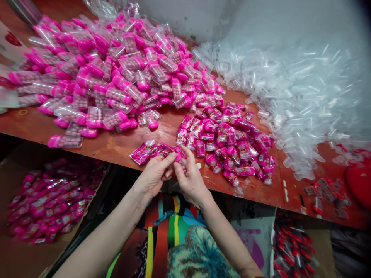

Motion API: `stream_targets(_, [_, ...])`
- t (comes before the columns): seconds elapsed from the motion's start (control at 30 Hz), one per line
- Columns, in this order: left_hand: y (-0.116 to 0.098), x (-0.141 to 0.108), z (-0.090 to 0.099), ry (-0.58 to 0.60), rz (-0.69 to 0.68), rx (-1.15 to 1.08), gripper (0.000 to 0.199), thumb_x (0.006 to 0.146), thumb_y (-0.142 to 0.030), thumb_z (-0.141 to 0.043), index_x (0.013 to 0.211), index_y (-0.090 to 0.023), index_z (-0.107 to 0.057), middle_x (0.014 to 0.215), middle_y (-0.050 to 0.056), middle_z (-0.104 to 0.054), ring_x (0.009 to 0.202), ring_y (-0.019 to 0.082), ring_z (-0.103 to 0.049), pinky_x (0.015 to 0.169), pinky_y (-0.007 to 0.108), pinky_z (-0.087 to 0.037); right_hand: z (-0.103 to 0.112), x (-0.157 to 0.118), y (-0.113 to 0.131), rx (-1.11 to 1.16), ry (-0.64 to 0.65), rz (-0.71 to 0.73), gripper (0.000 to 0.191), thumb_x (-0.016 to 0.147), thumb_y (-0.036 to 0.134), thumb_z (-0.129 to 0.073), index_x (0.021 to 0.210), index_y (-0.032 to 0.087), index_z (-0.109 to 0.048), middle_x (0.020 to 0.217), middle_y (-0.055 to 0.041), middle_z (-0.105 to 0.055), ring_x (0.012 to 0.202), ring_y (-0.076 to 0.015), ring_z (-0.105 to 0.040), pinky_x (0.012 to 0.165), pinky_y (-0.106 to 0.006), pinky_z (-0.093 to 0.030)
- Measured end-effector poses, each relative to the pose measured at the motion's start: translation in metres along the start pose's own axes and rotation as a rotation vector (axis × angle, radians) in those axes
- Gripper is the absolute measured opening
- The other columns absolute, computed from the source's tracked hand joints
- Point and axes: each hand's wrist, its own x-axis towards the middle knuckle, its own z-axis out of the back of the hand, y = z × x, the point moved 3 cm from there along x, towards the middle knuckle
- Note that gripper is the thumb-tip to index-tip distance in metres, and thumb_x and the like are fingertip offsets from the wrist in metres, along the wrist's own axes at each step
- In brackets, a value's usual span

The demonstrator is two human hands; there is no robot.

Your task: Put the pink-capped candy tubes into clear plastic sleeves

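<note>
My left hand (155, 173) and my right hand (189, 175) meet at the table's front edge, thumbs and fingertips closed around a small pink-capped candy container (179, 159). Much of the container is hidden by the fingers. Just beyond the knuckles lie flat, shiny printed pink wrappers (142, 153). To the right of my right hand is a heap of containers in pink printed sleeves (228, 139). A large pile of clear containers with pink caps and pale pink balls (116, 81) covers the table ahead and to the left.
Clear plastic tubes (290, 92) are heaped at the right against the wall. Small red-capped pieces (327, 195) and a red round object (359, 185) sit at the far right. Below the table, boxes hold pink packages (52, 200) at left and red items (294, 247) at right.
</note>
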Motion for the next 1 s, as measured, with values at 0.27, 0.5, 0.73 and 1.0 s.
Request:
stream_targets(0.27, [-0.002,-0.006,0.005,0.06,-0.031,0.087,0.042,0.083,-0.047,-0.066,0.058,-0.013,-0.062,0.051,0.004,-0.054,0.045,0.008,-0.042,0.045,0.021,-0.029,-0.01,-0.004,-0.004,0.29,0.031,-0.106,0.048,0.092,0.043,-0.054,0.136,0.032,-0.036,0.067,0.0063,-0.051,0.043,-0.0071,-0.039,0.04,-0.018,-0.032])
stream_targets(0.5, [0.006,-0.006,0.004,-0.071,-0.064,0.073,0.04,0.078,-0.047,-0.072,0.058,-0.015,-0.057,0.045,-0.004,-0.042,0.041,0.005,-0.032,0.042,0.02,-0.021,-0.009,-0.003,-0.013,0.128,-0.036,-0.03,0.042,0.092,0.04,-0.056,0.13,0.03,-0.041,0.073,0.0033,-0.053,0.051,-0.0094,-0.045,0.046,-0.022,-0.04])
stream_targets(0.73, [-0.003,-0.003,0.008,-0.101,-0.13,0.019,0.045,0.082,-0.048,-0.067,0.056,-0.017,-0.05,0.04,-0.006,-0.036,0.04,0.006,-0.035,0.044,0.02,-0.028,-0.011,-0.013,-0.014,0.239,0.037,-0.114,0.047,0.091,0.04,-0.058,0.133,0.03,-0.039,0.072,0.0052,-0.052,0.048,-0.0064,-0.041,0.044,-0.018,-0.033])
stream_targets(1.0, [0.011,-0.007,0.003,-0.064,-0.088,0.079,0.04,0.084,-0.045,-0.065,0.061,-0.014,-0.054,0.046,-0.004,-0.047,0.04,0.005,-0.035,0.041,0.018,-0.026,-0.018,-0.006,-0.017,0.554,0.029,-0.213,0.046,0.093,0.04,-0.055,0.133,0.028,-0.034,0.059,0.0115,-0.046,0.037,-0.0033,-0.019,0.035,-0.014,-0.025])
